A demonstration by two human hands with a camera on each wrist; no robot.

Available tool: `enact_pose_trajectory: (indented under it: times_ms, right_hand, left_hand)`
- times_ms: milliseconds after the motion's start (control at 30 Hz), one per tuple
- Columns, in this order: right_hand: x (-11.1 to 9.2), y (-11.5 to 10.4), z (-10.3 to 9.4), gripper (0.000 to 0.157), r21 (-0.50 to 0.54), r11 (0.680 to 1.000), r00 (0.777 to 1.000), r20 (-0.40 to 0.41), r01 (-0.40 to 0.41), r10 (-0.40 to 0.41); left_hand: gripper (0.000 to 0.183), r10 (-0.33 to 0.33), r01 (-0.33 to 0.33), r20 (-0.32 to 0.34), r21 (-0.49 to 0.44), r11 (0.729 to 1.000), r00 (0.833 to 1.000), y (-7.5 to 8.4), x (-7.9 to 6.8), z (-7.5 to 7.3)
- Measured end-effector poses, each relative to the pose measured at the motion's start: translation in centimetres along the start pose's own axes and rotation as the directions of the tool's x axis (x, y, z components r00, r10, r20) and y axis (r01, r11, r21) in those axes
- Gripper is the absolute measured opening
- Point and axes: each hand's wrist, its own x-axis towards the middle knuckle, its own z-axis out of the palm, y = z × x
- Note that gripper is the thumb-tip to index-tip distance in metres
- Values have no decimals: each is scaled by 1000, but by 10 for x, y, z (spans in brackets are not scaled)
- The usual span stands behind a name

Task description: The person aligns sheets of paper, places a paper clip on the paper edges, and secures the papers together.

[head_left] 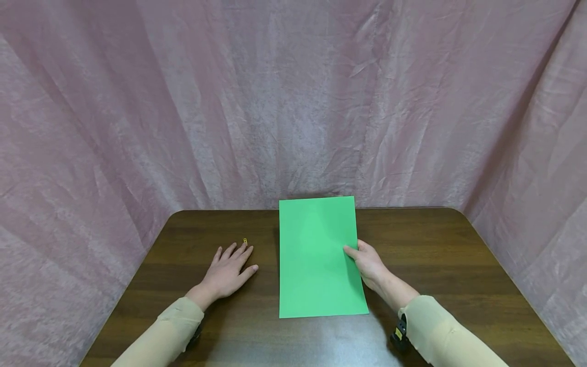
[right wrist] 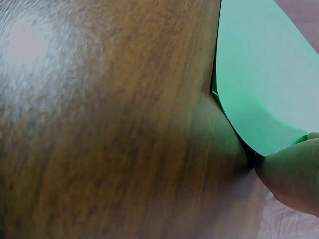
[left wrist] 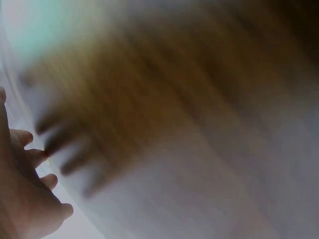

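A bright green sheet of paper [head_left: 316, 260] stands out near the middle of the table. My right hand [head_left: 370, 266] pinches its right edge, thumb on top and fingers underneath. In the right wrist view the sheet [right wrist: 264, 74] bends upward where the thumb [right wrist: 294, 174] meets it. To the left, my left hand [head_left: 224, 275] is palm down with its fingers spread. Just at its fingertips is a tiny yellow item [head_left: 245, 240], too small to identify. The left wrist view shows the left hand's fingers [left wrist: 37, 157] extended, with blurred surroundings.
The dark brown wooden table [head_left: 422, 239] has rounded far corners. Pink velvety curtains [head_left: 293, 102] hang behind it and along both sides. A dark wrist device [head_left: 400, 331] sits at the right sleeve.
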Motion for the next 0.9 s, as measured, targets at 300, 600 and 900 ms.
enact_pose_trajectory:
  times_ms: [300, 600, 900]
  right_hand:
    - [-3, -2, -1, 47, 2, 1000, 1000, 7, -6, 6]
    - [-3, -1, -3, 46, 10, 1000, 1000, 13, -6, 6]
    - [-1, 1, -3, 44, 8, 1000, 1000, 7, -1, 1]
  left_hand:
    - [74, 32, -32, 45, 17, 999, 998, 15, 2, 1]
    - [73, 84, -85, 58, 6, 996, 995, 27, 2, 2]
    - [69, 101, -101, 74, 2, 995, 992, 35, 2, -2]
